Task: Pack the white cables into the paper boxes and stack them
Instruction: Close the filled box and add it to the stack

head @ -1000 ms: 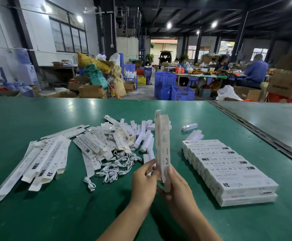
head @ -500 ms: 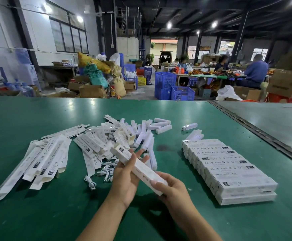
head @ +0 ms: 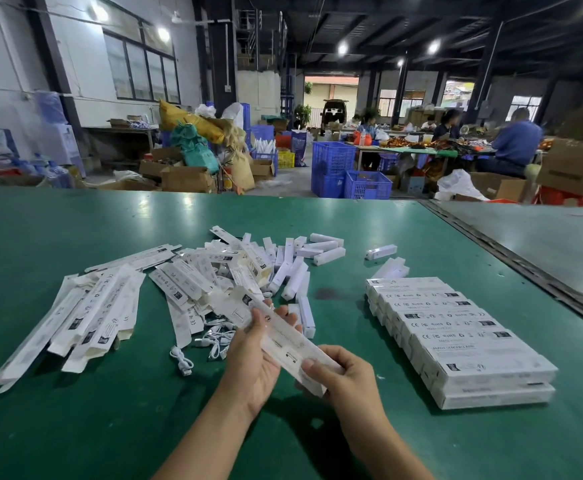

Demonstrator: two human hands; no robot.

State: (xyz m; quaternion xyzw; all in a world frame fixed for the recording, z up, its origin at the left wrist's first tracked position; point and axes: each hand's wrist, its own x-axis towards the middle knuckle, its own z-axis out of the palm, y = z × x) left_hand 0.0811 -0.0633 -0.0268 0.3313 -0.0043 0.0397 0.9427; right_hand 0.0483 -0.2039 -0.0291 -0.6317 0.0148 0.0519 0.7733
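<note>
White paper box (head: 285, 341), long and narrow, is held slanted in both hands above the green table (head: 75, 427). Its far end points toward ten o'clock and its near end toward four. The left hand (head: 253, 358) cradles it from beneath about midway, with the thumb laid over the top face and the fingertips showing past the far edge. The right hand (head: 347, 379) clamps the near end, thumb on top and fingers curled under. Whether a cable is inside cannot be told.

From the hands, at two to three o'clock, a stack of packed boxes (head: 463, 334) lies in two layers, its row running away toward twelve. At eleven o'clock, just beyond the left hand, loose white cables (head: 215, 337) lie tangled on the table. One coiled cable (head: 181, 361) sits a little apart at nine. Past the cables, a heap of printed boxes (head: 214, 271) is piled at eleven to twelve. Flat unfolded boxes (head: 85, 317) fan out at nine to ten. Short white cartons (head: 321, 249) are scattered at twelve to one. Blue crates (head: 331, 168) stand on the floor beyond the table's far edge.
</note>
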